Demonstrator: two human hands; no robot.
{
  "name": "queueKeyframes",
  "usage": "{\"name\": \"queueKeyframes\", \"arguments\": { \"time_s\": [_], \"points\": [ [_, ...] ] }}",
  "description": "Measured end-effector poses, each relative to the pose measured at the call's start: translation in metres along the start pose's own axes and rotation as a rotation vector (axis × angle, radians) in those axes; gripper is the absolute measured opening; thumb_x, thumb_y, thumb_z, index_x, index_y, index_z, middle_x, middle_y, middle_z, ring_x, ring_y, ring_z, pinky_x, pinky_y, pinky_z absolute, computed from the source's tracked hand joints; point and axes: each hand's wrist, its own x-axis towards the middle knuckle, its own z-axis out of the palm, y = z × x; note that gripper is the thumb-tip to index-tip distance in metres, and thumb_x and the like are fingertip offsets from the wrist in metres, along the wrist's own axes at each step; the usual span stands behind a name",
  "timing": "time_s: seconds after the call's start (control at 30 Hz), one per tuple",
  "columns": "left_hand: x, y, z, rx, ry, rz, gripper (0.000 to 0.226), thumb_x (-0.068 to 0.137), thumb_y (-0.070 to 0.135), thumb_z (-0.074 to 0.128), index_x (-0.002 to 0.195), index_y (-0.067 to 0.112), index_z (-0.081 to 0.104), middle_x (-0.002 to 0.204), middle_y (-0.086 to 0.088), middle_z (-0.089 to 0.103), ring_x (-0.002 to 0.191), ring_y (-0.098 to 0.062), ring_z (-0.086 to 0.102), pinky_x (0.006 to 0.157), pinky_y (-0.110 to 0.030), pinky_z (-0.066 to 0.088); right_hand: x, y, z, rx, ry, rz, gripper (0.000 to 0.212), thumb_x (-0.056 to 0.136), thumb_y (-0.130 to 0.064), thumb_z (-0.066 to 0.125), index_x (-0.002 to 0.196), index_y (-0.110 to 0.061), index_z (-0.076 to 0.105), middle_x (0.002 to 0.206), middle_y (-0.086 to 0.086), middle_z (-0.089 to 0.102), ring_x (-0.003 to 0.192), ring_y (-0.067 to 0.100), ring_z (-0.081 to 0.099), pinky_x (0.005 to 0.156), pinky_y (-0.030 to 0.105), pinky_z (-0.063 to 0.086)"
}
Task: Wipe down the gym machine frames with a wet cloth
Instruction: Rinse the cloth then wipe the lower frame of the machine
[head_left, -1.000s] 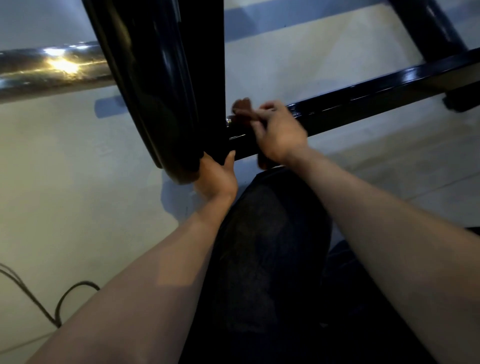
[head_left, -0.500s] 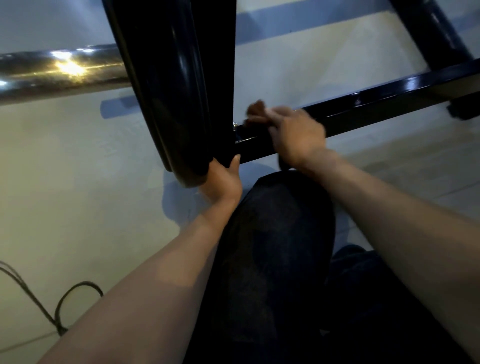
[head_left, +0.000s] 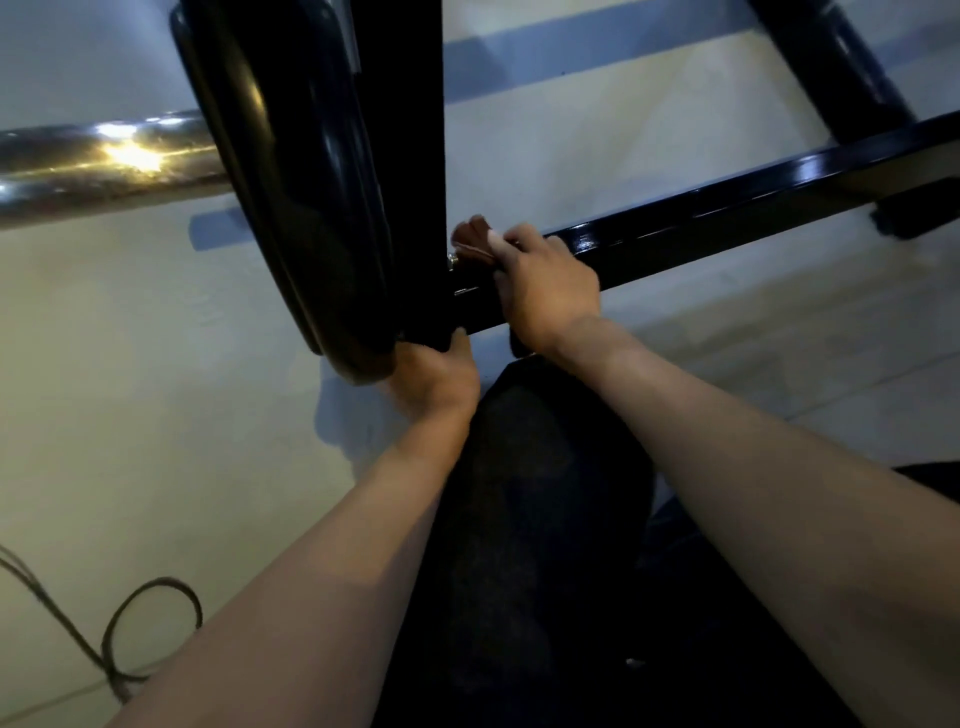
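The floor (head_left: 130, 364) is pale and smooth, with a blue painted stripe (head_left: 571, 52) crossing it well beyond the right hand (head_left: 545, 291). A dark cable (head_left: 150, 629) lies looped on it, well to the left of the left hand (head_left: 436, 379) and nearer the person (where its ends go cannot be told). Far to the right of the right hand, a black frame foot (head_left: 914, 215) rests on the floor. Faint seams run across the floor below the right forearm.
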Motion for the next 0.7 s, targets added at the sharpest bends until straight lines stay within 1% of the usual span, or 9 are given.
{"name": "queueKeyframes", "arguments": {
  "time_s": [0.07,0.1,0.2,0.27,0.33,0.43,0.5,0.6,0.7],
  "points": [
    [-0.010,0.002,-0.001,-0.087,0.053,-0.121,0.056,0.080,0.042,0.072,0.123,0.008,0.057,0.120,-0.014,0.065,0.114,-0.037,0.063,0.096,-0.049,0.053,0.005,0.040,-0.007,-0.011,0.022,0.105,0.042,0.105,-0.032,0.046,0.146,-0.030,0.048,0.143,0.000,0.050,0.124,0.035,0.051,0.084,0.045,0.053],
    [-0.016,0.007,0.001,-0.151,0.002,-0.117,0.042,0.081,0.038,0.069,0.112,0.012,0.059,0.111,-0.010,0.067,0.107,-0.035,0.065,0.092,-0.045,0.055,0.007,0.064,-0.012,-0.012,0.041,0.182,0.040,0.104,-0.031,0.045,0.143,-0.029,0.051,0.143,0.001,0.051,0.124,0.037,0.052,0.088,0.047,0.053],
    [-0.036,0.035,0.012,-0.151,-0.195,0.186,0.013,0.090,0.026,0.067,0.094,0.018,0.056,0.092,0.002,0.062,0.095,-0.023,0.062,0.081,-0.034,0.050,0.003,0.130,-0.028,0.031,0.126,0.411,0.034,0.106,-0.032,0.043,0.135,-0.023,0.058,0.142,0.006,0.055,0.120,0.042,0.054,0.090,0.049,0.049],
    [-0.039,0.064,0.028,0.021,-0.228,0.508,0.022,0.090,0.025,0.069,0.108,0.018,0.057,0.108,0.001,0.061,0.109,-0.022,0.054,0.091,-0.031,0.043,0.005,0.149,-0.030,0.020,0.142,0.509,0.033,0.107,-0.032,0.042,0.133,-0.019,0.058,0.140,0.009,0.054,0.120,0.042,0.052,0.087,0.048,0.047],
    [-0.029,0.089,0.046,0.304,-0.284,0.708,0.053,0.086,0.030,0.072,0.132,0.015,0.050,0.132,-0.005,0.053,0.127,-0.026,0.044,0.106,-0.034,0.036,0.010,0.128,-0.025,-0.069,0.106,0.453,0.033,0.107,-0.028,0.043,0.137,-0.017,0.052,0.141,0.008,0.054,0.123,0.040,0.050,0.086,0.046,0.047],
    [-0.001,0.110,0.075,0.654,-0.418,0.721,0.077,0.085,0.039,0.073,0.146,0.012,0.032,0.145,-0.009,0.047,0.137,-0.028,0.042,0.116,-0.038,0.031,0.011,0.084,-0.005,-0.087,0.035,0.172,0.046,0.105,-0.027,0.050,0.150,-0.025,0.043,0.145,-0.002,0.053,0.126,0.033,0.050,0.081,0.041,0.049],
    [0.016,0.108,0.084,0.720,-0.463,0.712,0.077,0.083,0.043,0.075,0.143,0.016,0.033,0.135,-0.008,0.057,0.126,-0.030,0.053,0.108,-0.042,0.041,0.008,0.086,-0.002,-0.064,0.046,0.076,0.047,0.108,-0.033,0.045,0.154,-0.031,0.040,0.145,-0.006,0.052,0.123,0.031,0.051,0.073,0.039,0.046],
    [0.025,0.102,0.086,0.853,-0.385,0.817,0.065,0.081,0.049,0.078,0.130,0.017,0.050,0.128,-0.009,0.059,0.121,-0.031,0.055,0.100,-0.041,0.040,0.011,0.135,-0.014,-0.092,0.096,0.164,0.042,0.109,-0.034,0.040,0.151,-0.031,0.042,0.143,-0.001,0.051,0.120,0.033,0.051,0.073,0.041,0.047],
    [0.020,0.107,0.091,0.954,-0.350,0.787,0.069,0.079,0.064,0.075,0.125,0.016,0.055,0.126,-0.009,0.059,0.121,-0.031,0.054,0.101,-0.042,0.040,0.014,0.185,-0.028,-0.021,0.135,0.434,0.034,0.110,-0.036,0.039,0.140,-0.025,0.050,0.139,0.007,0.047,0.119,0.036,0.050,0.080,0.048,0.050]
  ]
}}
